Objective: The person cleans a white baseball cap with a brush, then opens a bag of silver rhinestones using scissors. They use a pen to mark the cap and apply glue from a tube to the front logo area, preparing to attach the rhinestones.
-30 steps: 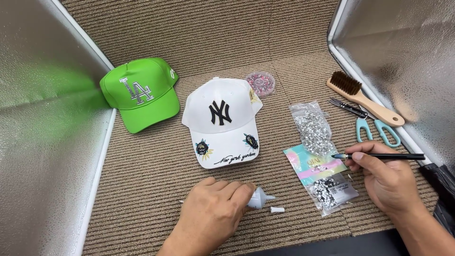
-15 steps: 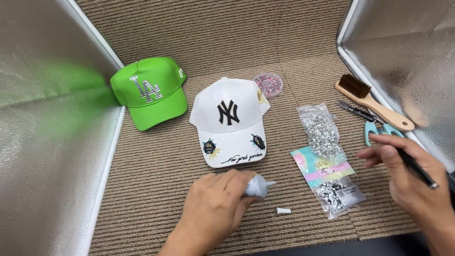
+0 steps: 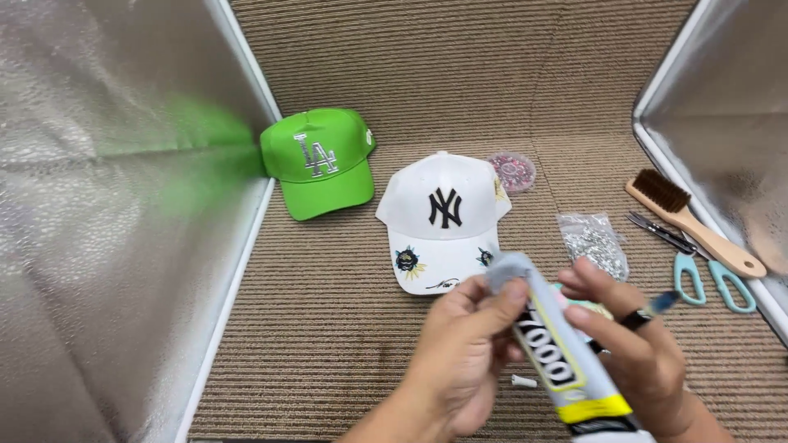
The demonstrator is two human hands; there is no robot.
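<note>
While both hands meet low in the head view, a soft grey glue tube (image 3: 552,344) w/ a yellow band near its lower end runs slantwise between them, nozzle end up-left, lifted above the surface (image 3: 328,328); left hand (image 3: 464,361) is closed on the tube's upper end, thumb and fingers pinching at the blurred tip; right hand (image 3: 636,353) curls round the tube's body from the right side, and also keeps a thin dark pen-like stick (image 3: 652,310) w/ a bluish tip clamped between its fingers; a small white cap (image 3: 523,381) lies on the surface just below the hands, apart from them. Surface is ribbed brown woven matting, coarse horizontal cords; crinkled silver foil panels (image 3: 107,205) stand at left and right, white-edged. Behind the hands: a white fabric cap (image 3: 443,221), smooth crown w/ dark embroidered letters, small flower patches on the brim; a bright green cap (image 3: 320,160) w/ sparkly silver letters, touching the left panel; a round clear dish of pink beads (image 3: 510,171) just beside the white cap's rear right; a clear plastic bag of silvery stones (image 3: 593,242), lumpy, right of the brim. Far right: a wooden brush (image 3: 694,221) w/ dark bristles; scissors (image 3: 698,267) w/ pale teal loop handles, just beside the brush.
</note>
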